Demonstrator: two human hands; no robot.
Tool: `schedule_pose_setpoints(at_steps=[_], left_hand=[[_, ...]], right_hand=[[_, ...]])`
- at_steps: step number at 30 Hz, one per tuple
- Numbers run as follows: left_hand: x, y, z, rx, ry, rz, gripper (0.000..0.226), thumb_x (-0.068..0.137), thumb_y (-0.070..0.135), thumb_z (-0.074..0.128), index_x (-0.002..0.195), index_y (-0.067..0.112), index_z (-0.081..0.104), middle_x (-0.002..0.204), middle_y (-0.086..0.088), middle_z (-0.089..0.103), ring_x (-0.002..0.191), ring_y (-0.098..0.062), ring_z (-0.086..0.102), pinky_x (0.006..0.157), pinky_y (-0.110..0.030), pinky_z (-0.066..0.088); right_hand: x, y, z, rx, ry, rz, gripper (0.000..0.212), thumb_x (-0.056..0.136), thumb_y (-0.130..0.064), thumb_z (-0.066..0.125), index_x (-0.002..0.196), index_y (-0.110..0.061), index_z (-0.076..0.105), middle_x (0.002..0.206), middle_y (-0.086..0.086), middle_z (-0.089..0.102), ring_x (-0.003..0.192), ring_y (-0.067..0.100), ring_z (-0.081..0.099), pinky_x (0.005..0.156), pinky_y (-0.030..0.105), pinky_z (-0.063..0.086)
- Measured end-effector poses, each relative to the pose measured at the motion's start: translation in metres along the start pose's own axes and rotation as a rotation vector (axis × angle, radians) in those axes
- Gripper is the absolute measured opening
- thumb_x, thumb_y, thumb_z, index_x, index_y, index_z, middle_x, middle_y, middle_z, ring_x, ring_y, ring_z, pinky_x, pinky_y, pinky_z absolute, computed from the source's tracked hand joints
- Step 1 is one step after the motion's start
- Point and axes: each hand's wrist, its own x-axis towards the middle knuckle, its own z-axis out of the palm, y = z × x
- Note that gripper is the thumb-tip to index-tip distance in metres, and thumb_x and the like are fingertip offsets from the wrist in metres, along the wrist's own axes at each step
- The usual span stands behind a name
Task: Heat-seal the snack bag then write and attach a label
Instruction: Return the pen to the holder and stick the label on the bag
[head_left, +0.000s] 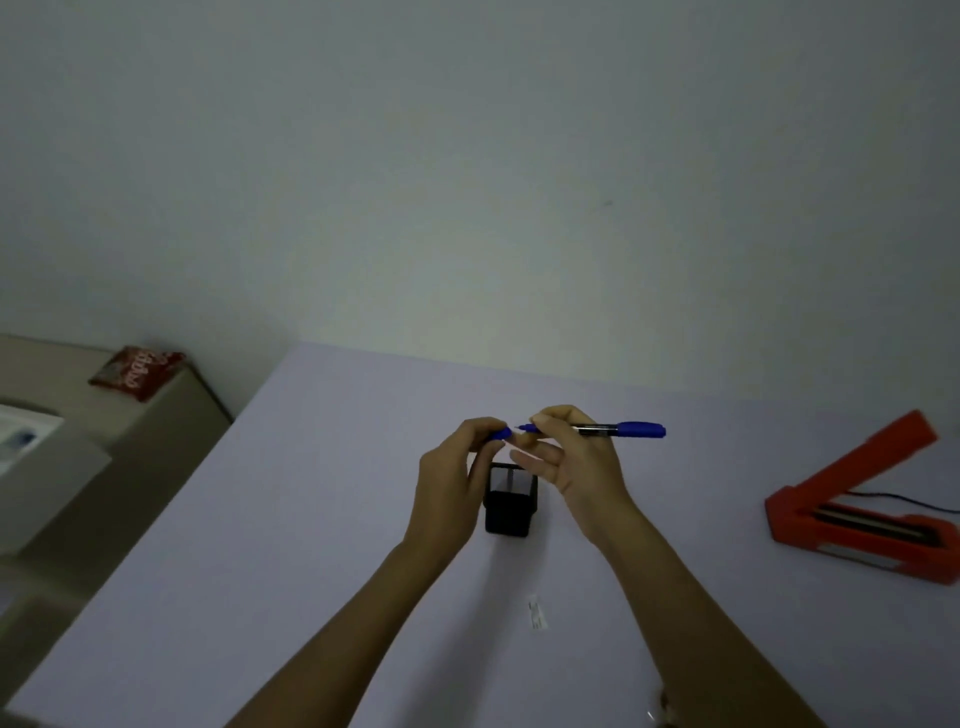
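From the head camera, both hands are raised over the table (322, 509), just above a black pen holder (510, 500). The right hand (576, 462) pinches a blue marker (618, 429) near its bare tip, barrel level and pointing right, while the left hand (457, 467) pinches the blue cap (500, 434) just clear of the tip — probably an uncapping, ready for writing. A small white label (538, 615) lies near, within reach. The red heat sealer (852, 514) sits open at the right. The red snack bag (137, 371) rests well apart on a side cabinet (171, 410) — its white lettering is unreadable.
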Motion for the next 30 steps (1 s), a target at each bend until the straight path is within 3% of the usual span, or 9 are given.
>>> schedule_pose_setpoints(at_steps=[12,17,21,25,30], left_hand=[[0.025,0.037,-0.011,-0.002,-0.008,0.097,0.016,0.091,0.015,0.061,0.105,0.011,0.066,0.095,0.014,0.064,0.088,0.019,0.056,0.081,0.001,0.041],[0.028,0.047,-0.011,-0.014,-0.040,0.129,0.018,0.090,0.015,0.062,0.107,0.014,0.070,0.098,0.008,0.069,0.085,0.001,0.062,0.080,-0.004,0.044],[0.032,0.055,-0.012,-0.204,-0.104,-0.015,0.017,0.088,0.016,0.065,0.104,0.017,0.071,0.096,0.007,0.072,0.087,-0.003,0.067,0.081,-0.012,0.051],[0.042,0.064,-0.014,-0.439,-0.093,-0.204,0.012,0.085,0.015,0.068,0.097,0.014,0.073,0.087,-0.003,0.075,0.079,-0.012,0.070,0.076,-0.022,0.057],[0.050,0.069,-0.012,-0.534,-0.070,-0.254,0.011,0.088,0.014,0.065,0.095,0.012,0.073,0.085,-0.004,0.075,0.074,-0.012,0.069,0.072,-0.020,0.056]], right_hand=[[-0.008,-0.036,0.001,-0.035,-0.047,-0.095,0.010,0.089,-0.001,0.059,0.080,-0.004,0.060,0.074,0.014,0.070,0.083,0.031,0.072,0.077,0.043,0.059],[-0.009,-0.045,-0.004,-0.210,-0.051,-0.154,0.007,0.086,-0.010,0.068,0.081,-0.007,0.066,0.068,0.011,0.069,0.070,0.024,0.070,0.072,0.037,0.059],[-0.008,-0.049,-0.006,-0.195,-0.034,-0.174,0.009,0.084,-0.012,0.070,0.077,-0.014,0.065,0.054,0.000,0.057,0.052,0.011,0.051,0.058,0.024,0.048],[-0.007,-0.051,0.000,0.006,-0.063,-0.151,0.017,0.089,-0.009,0.064,0.073,-0.012,0.058,0.056,0.001,0.055,0.051,0.010,0.046,0.050,0.019,0.042],[0.000,-0.056,0.009,0.093,-0.068,-0.155,0.018,0.090,-0.006,0.062,0.073,-0.011,0.058,0.051,-0.002,0.051,0.048,0.008,0.045,0.049,0.017,0.042]])
